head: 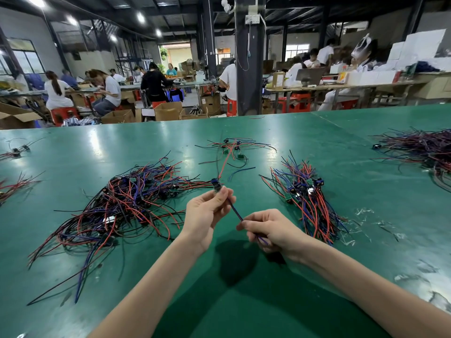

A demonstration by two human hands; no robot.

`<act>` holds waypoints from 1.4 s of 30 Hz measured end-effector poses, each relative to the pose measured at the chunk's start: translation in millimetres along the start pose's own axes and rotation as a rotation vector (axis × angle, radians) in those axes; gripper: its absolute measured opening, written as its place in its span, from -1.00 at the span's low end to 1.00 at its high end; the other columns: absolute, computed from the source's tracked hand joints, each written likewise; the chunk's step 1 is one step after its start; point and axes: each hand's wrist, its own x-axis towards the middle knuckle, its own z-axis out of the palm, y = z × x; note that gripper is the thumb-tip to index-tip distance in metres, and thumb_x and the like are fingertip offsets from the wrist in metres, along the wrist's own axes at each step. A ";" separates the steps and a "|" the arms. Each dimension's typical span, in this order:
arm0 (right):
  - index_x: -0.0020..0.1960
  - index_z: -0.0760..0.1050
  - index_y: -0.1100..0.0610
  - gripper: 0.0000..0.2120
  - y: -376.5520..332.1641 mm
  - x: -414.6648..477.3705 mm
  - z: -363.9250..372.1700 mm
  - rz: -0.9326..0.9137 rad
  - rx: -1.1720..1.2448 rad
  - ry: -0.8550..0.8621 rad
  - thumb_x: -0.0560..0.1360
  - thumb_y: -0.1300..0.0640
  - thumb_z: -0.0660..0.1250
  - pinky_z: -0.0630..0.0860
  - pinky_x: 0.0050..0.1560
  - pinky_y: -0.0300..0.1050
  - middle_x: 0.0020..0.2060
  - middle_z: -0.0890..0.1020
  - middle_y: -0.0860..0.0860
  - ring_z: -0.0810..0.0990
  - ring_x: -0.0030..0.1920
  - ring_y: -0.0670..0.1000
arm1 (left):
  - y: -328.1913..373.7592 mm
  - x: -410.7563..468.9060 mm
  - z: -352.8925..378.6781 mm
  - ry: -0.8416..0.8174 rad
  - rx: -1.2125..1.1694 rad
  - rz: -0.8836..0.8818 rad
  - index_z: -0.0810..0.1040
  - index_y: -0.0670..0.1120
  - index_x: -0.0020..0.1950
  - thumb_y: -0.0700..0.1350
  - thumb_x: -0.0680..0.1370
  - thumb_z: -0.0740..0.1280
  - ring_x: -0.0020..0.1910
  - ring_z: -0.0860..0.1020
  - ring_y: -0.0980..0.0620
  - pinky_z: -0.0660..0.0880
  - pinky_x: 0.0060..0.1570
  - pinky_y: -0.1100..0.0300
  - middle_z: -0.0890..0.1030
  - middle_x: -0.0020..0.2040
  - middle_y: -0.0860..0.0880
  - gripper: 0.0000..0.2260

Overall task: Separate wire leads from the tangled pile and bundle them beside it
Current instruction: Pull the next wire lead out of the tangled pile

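A tangled pile of red, blue and black wire leads [122,206] lies on the green table [219,301] to my left. To my right lies a roughly aligned bundle of leads [307,198]. My left hand [207,213] pinches the small connector end [216,186] of one lead, raised above the table. Its red and black wires run up and away. My right hand [271,230] pinches the same lead's blue wire [235,211], which stretches taut between both hands.
A few loose leads with small green boards [231,150] lie further back at the centre. Another big pile [419,147] sits at far right, smaller bunches [14,184] at far left. Scraps of clear plastic [366,215] litter the right side. People work at benches beyond.
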 end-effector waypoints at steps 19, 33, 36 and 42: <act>0.10 0.50 0.17 -0.76 -0.6 -10.9 14.1 -0.168 -0.289 -0.139 0.61 0.38 0.10 0.13 -0.48 -0.31 -0.41 0.54 -0.02 0.20 -0.51 -0.11 | 9.4 15.3 -21.1 0.173 -0.041 0.029 0.57 -0.25 -0.14 -0.25 0.51 0.34 -0.44 0.56 0.18 0.50 -0.40 0.43 0.63 -0.38 -0.03 -0.93; 0.20 0.29 -0.10 -0.61 2.0 -14.1 19.0 -0.470 -0.467 -0.010 0.59 0.37 0.07 0.31 -0.31 -0.20 -0.47 0.42 -0.10 0.32 -0.38 -0.04 | 7.7 20.9 -25.5 0.276 0.035 0.024 0.57 -0.23 -0.16 -0.25 0.50 0.37 -0.48 0.55 0.19 0.51 -0.43 0.39 0.64 -0.40 0.03 -0.94; 0.17 0.33 -0.12 -0.51 0.8 -18.0 25.0 -0.572 -0.506 -0.018 0.53 0.44 0.02 0.31 -0.28 -0.19 -0.44 0.36 -0.04 0.32 -0.36 -0.06 | 2.4 19.6 -24.1 0.254 0.068 -0.006 0.57 -0.22 -0.16 -0.26 0.51 0.36 -0.47 0.55 0.19 0.52 -0.42 0.37 0.64 -0.39 0.03 -0.94; 0.13 0.37 0.05 -0.49 -3.1 -20.3 21.8 -0.624 -0.532 -0.043 0.44 0.56 -0.03 0.32 -0.22 -0.23 -0.36 0.33 0.20 0.35 -0.34 -0.09 | 3.1 20.5 -24.9 0.240 0.039 -0.040 0.56 -0.26 -0.14 -0.27 0.52 0.34 -0.52 0.53 0.16 0.51 -0.45 0.37 0.63 -0.42 0.01 -0.93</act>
